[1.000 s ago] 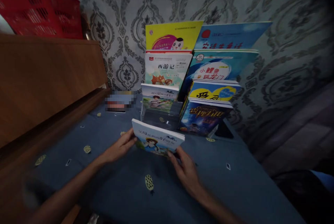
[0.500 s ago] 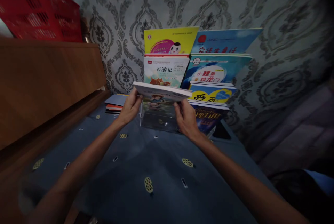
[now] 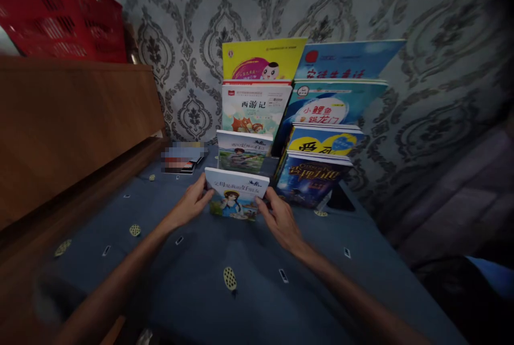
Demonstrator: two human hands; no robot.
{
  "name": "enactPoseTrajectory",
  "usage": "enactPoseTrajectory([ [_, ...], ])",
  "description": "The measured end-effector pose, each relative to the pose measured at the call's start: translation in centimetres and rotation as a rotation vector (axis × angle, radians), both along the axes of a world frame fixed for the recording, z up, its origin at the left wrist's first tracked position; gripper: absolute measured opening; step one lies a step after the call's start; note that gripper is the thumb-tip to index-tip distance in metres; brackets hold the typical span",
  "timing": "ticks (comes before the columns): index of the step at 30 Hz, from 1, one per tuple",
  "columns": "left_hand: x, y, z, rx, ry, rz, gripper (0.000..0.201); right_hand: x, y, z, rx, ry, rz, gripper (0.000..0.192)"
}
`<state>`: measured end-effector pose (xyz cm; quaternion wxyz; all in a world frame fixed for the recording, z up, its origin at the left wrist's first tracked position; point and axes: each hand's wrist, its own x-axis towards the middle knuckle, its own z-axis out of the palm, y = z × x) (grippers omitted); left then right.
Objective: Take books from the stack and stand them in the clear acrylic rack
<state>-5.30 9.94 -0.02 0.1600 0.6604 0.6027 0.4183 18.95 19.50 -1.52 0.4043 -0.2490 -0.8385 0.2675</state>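
Observation:
A white-topped book (image 3: pixel 234 201) with a hatted figure on its cover is gripped by its two side edges, front toward me and nearly upright. My left hand (image 3: pixel 191 203) closes on its left edge, my right hand (image 3: pixel 280 220) on its right edge. Right behind it stands a similar book (image 3: pixel 244 153) with a green scene on its cover. Farther back in the same column are a white book (image 3: pixel 257 111) and a yellow book (image 3: pixel 263 61). The lower front of the stand is hidden behind the held book.
To the right rise a dark blue book (image 3: pixel 311 179), a yellow-and-blue book (image 3: pixel 325 140), a teal book (image 3: pixel 333 101) and a blue book (image 3: pixel 353 58). A black flat object (image 3: pixel 341 199) lies beside them. Left are a book pile (image 3: pixel 182 157), a wooden cabinet (image 3: pixel 76 120) and a red basket (image 3: pixel 60 18).
Both hands have brought the held book down and toward me, and its cover has tilted up into view. The similar book behind it now shows in the stand.

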Motion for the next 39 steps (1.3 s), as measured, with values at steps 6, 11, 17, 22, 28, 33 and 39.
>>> enactPoseTrajectory([
  [6, 0.3, 0.0, -0.6, 0.016, 0.005, 0.031, 0.039, -0.2, -0.2, 0.0, 0.009, 0.006, -0.024, 0.018],
  [11, 1.2, -0.2, -2.0, 0.025, 0.004, 0.091, 0.031, -0.2, -0.5, -0.3, 0.023, 0.027, -0.037, 0.017],
  [17, 1.2, 0.2, -2.6, 0.004, 0.016, 0.133, 0.028, -0.4, -0.1, -1.4, 0.013, 0.041, -0.06, 0.013],
  [22, 0.6, 0.5, -3.9, -0.028, -0.023, 0.097, 0.034, -0.7, 0.2, -2.8, 0.004, 0.069, -0.076, 0.013],
  [28, 0.4, 0.8, -5.2, -0.001, -0.052, 0.095, 0.038, -0.9, 0.3, -3.2, -0.009, 0.092, -0.075, 0.015],
  [33, 0.3, 1.2, -4.9, 0.001, -0.006, 0.113, 0.034, -0.8, 0.7, -3.0, -0.011, 0.057, -0.082, 0.016],
  [39, 0.3, 1.2, -5.3, -0.006, 0.052, 0.156, 0.031, -1.1, 0.9, -3.6, 0.054, 0.056, -0.102, 0.015],
])
